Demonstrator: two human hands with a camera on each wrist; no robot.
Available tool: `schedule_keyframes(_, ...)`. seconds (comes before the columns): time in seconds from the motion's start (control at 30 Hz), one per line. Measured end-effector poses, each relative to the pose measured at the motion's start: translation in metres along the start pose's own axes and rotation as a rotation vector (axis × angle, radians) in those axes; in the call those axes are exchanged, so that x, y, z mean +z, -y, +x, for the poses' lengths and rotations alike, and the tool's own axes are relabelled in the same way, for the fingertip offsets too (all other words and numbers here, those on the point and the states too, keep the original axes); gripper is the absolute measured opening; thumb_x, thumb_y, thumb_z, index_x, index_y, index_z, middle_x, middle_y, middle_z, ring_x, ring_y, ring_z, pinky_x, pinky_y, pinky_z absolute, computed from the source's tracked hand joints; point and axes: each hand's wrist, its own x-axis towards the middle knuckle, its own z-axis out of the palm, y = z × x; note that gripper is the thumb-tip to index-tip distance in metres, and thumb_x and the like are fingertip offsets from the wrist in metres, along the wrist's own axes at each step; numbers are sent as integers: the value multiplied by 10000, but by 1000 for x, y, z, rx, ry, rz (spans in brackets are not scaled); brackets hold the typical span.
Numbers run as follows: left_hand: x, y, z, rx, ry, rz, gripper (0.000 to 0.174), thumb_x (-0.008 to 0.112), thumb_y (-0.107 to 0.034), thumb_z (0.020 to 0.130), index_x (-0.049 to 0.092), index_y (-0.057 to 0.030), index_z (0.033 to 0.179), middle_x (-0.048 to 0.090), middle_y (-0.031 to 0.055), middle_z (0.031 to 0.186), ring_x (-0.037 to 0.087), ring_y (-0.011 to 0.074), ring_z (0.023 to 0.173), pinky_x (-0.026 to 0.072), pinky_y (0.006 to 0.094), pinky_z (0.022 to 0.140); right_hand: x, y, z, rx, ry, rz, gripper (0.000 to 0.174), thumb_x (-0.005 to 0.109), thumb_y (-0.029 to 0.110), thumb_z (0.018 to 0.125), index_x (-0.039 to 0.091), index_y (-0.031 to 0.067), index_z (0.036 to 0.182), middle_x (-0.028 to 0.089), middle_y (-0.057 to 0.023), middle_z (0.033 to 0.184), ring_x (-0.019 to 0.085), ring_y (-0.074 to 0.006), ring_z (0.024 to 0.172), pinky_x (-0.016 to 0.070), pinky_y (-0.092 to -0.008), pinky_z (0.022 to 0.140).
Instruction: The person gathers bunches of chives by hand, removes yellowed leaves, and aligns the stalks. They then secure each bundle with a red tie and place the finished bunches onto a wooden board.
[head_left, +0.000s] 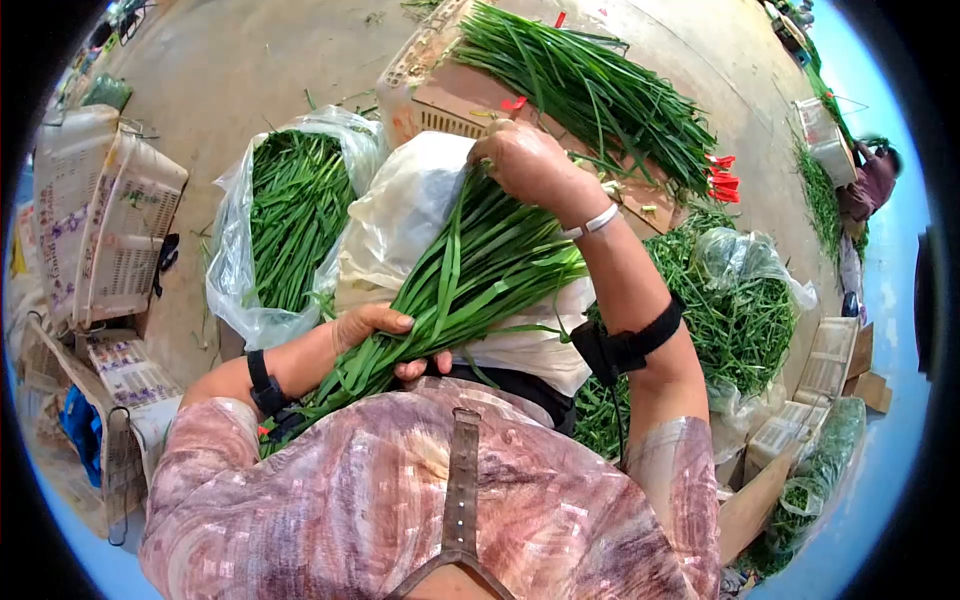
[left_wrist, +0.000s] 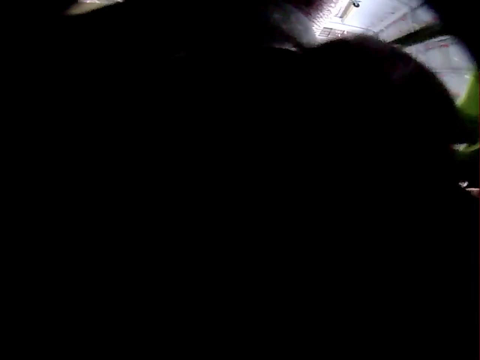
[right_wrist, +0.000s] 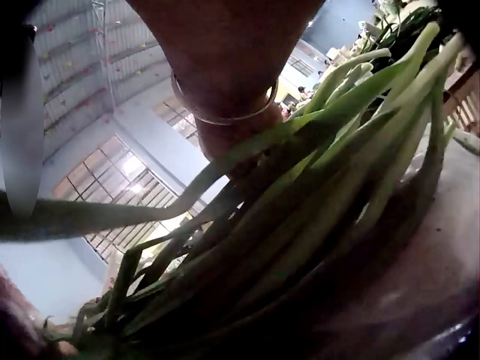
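A thick bunch of garlic chives (head_left: 478,262) lies slantwise across the person's lap, over a pale cloth (head_left: 395,205). The left hand (head_left: 375,328) grips its lower, leafy part, thumb on top and fingertips showing underneath. At the upper end, the right hand (head_left: 540,172) bends down with curled fingers and pinches the chives; its fingertips are partly hidden. From the right wrist view, pale chive stems (right_wrist: 337,161) cross in front of the wrist with its bangle (right_wrist: 225,116). The left wrist view is almost wholly dark.
An open plastic bag of chives (head_left: 300,215) stands at the left. Ahead, a crate (head_left: 405,105) bears cardboard and a large chive pile (head_left: 590,90), beside red ties (head_left: 723,180). Loose greens (head_left: 735,320) heap at the right. Stacked crates (head_left: 100,215) stand far left; another person (head_left: 868,190) is far right.
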Motion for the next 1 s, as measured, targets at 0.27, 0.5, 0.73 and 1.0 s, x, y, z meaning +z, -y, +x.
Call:
schedule_keyframes(0.27,-6,-2,0,-28,43,-60,736,619,-420,773,338,22,1290,497,300,1130,621,320,882,539,350,735,-48,24,-25,-125,-259,-141,81,490,106,791,560,90,830,585,-98,789,609,-300,698,490,-388,578)
schedule_keyframes(0.5,-7,-2,0,-47,120,-28,782,606,-458,773,329,72,1276,451,303,1190,558,372,1013,506,421,837,-69,29,-74,0,-321,-115,217,578,90,757,563,120,972,594,-108,949,608,-296,798,504,-370,629)
schedule_keyframes(0.73,-5,-2,2,-80,128,-75,806,617,-483,768,323,59,1287,451,293,1198,539,380,1042,481,437,877,-31,-8,-21,-19,-160,-86,323,554,59,756,595,129,1069,616,-134,980,595,-313,893,492,-394,748)
schedule_keyframes(1.0,0,-4,2,-74,85,-2,908,639,-554,709,308,47,1303,443,291,1214,498,379,1104,473,437,888,-26,1,7,-28,74,-155,123,515,69,738,625,94,787,635,-104,789,621,-299,779,496,-407,640)
